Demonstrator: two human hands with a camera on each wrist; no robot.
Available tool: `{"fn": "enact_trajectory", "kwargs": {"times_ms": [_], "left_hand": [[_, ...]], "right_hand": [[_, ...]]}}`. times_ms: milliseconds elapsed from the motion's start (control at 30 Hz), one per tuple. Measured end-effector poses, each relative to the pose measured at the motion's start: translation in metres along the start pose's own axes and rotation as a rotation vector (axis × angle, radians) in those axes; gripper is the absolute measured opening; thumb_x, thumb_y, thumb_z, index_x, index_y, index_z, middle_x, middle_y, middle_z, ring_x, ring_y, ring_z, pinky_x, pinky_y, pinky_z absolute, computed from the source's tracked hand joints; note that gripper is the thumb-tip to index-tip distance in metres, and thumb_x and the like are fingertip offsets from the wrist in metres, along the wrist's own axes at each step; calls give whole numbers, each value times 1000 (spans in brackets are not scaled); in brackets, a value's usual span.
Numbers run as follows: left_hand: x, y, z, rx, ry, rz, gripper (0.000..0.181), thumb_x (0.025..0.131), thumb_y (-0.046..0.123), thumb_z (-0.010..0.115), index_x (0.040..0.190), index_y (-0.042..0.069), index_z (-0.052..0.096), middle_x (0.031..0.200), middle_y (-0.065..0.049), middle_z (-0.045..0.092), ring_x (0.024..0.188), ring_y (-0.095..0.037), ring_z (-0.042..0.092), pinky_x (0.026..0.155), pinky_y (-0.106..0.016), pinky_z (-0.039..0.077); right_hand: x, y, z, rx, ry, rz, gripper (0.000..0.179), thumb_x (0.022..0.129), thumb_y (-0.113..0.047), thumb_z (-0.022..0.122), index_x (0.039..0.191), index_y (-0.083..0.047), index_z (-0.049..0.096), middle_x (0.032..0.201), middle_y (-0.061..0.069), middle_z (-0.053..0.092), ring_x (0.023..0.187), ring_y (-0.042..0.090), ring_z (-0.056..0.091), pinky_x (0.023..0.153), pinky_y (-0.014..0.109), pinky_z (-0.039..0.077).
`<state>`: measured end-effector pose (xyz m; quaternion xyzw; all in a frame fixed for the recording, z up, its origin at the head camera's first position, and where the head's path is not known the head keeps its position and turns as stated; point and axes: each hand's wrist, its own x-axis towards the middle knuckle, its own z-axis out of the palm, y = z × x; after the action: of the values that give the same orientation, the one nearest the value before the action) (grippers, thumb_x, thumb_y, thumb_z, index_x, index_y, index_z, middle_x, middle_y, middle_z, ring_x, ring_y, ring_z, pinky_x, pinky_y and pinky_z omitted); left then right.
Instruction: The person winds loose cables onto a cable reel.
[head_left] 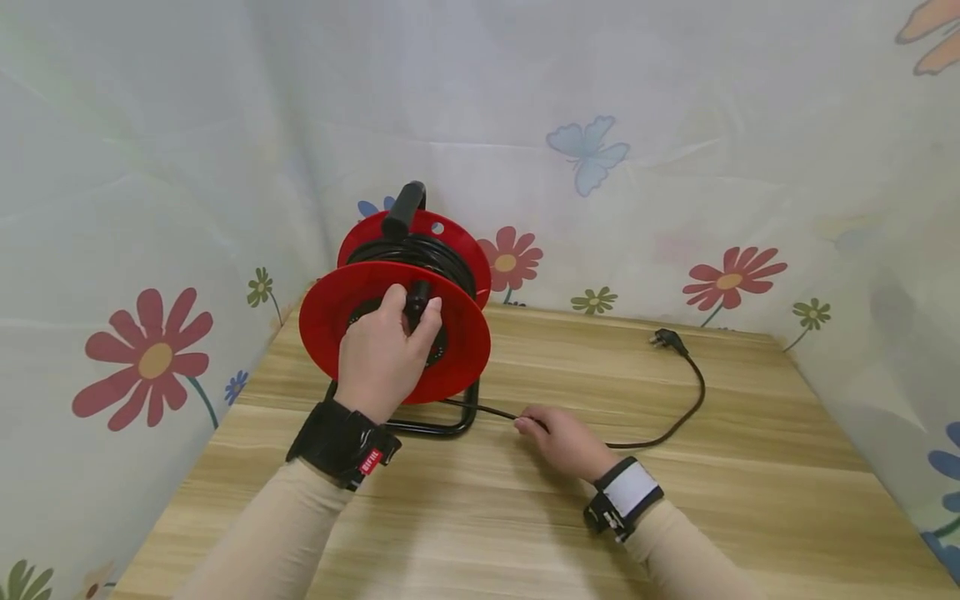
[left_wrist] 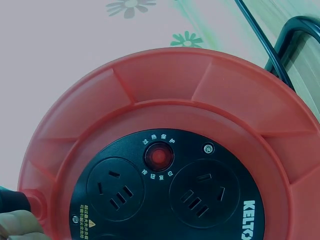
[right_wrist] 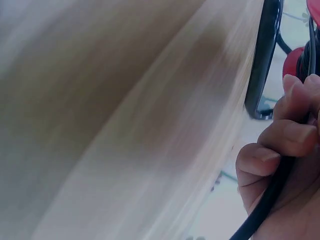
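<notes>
A red cable reel (head_left: 318,329) stands on a black tube frame at the left of the table, with black cable (head_left: 450,260) wound between its two discs. My left hand (head_left: 382,350) grips the small black crank knob (head_left: 418,296) on the front disc, thumb and fingers on either side. In the left wrist view the reel's black socket panel (left_wrist: 165,200) shows a red button (left_wrist: 159,156). My right hand (head_left: 566,442) holds the loose cable (right_wrist: 272,192) to the right of the reel, fingers curled round it. From there the cable runs right to a black plug (head_left: 667,340) lying on the table.
The wood-grain table (head_left: 450,517) carries the reel and cable. A light curtain (head_left: 480,108) printed with flowers and butterflies hangs behind and at both sides. A black carrying handle (head_left: 405,210) rises over the reel's top, and the frame's foot (head_left: 431,431) rests on the wood.
</notes>
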<state>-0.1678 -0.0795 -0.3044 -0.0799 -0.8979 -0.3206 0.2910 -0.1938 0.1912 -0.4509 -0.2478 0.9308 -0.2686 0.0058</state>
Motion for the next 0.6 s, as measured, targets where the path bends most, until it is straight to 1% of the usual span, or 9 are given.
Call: {"fn": "enact_trajectory", "kwargs": {"times_ms": [100, 200, 233, 300, 433, 500, 600], "left_hand": [[0, 0, 0, -5, -3, 5, 35, 95, 43, 46, 80, 10, 46, 55, -5, 49, 48, -17, 46, 45, -30, 37], [0, 0, 0, -11, -7, 8, 35, 95, 42, 46, 80, 11, 46, 54, -5, 49, 48, -17, 46, 45, -30, 37], [0, 0, 1, -12, -7, 8, 35, 95, 42, 46, 80, 11, 46, 54, -4, 49, 48, -17, 46, 45, -30, 37], [0, 0, 1, -11, -5, 10, 35, 95, 42, 46, 80, 11, 46, 54, -4, 50, 47, -17, 46, 45, -30, 37], [0, 0, 1, -3, -6, 9, 35, 95, 42, 47, 81, 10, 46, 55, -5, 50, 48, -17, 46, 46, -31, 37], [0, 0, 0, -4, -9, 7, 35, 95, 42, 47, 81, 10, 46, 55, -5, 50, 48, -17, 46, 46, -31, 38], [-1, 1, -1, -10, -11, -1, 34, 95, 42, 47, 81, 10, 46, 55, -5, 51, 49, -18, 47, 47, -31, 38]], "right_hand": [[-8, 8, -14, 30, -26, 91, 35, 96, -44, 49, 78, -17, 61, 63, -7, 45, 55, 7, 42, 51, 27, 37], [-21, 19, -36, 9, -20, 191, 47, 91, -56, 50, 70, -15, 58, 58, -6, 40, 48, 9, 37, 45, 27, 31], [-26, 24, -45, -13, -5, 207, 49, 89, -59, 50, 68, -16, 57, 57, -6, 39, 47, 9, 36, 44, 27, 30], [-37, 35, -62, -86, 29, 223, 52, 86, -64, 51, 64, -17, 54, 55, -6, 38, 46, 9, 35, 43, 27, 29], [-62, 63, -98, -207, 101, 222, 54, 85, -66, 51, 60, -17, 50, 54, -4, 37, 46, 10, 34, 44, 27, 28], [-75, 78, -114, -230, 138, 239, 53, 86, -63, 52, 61, -16, 51, 55, -3, 39, 47, 11, 35, 45, 28, 29], [-93, 98, -135, -227, 194, 279, 51, 87, -57, 56, 64, -12, 54, 56, -1, 42, 48, 13, 37, 45, 28, 31]]}}
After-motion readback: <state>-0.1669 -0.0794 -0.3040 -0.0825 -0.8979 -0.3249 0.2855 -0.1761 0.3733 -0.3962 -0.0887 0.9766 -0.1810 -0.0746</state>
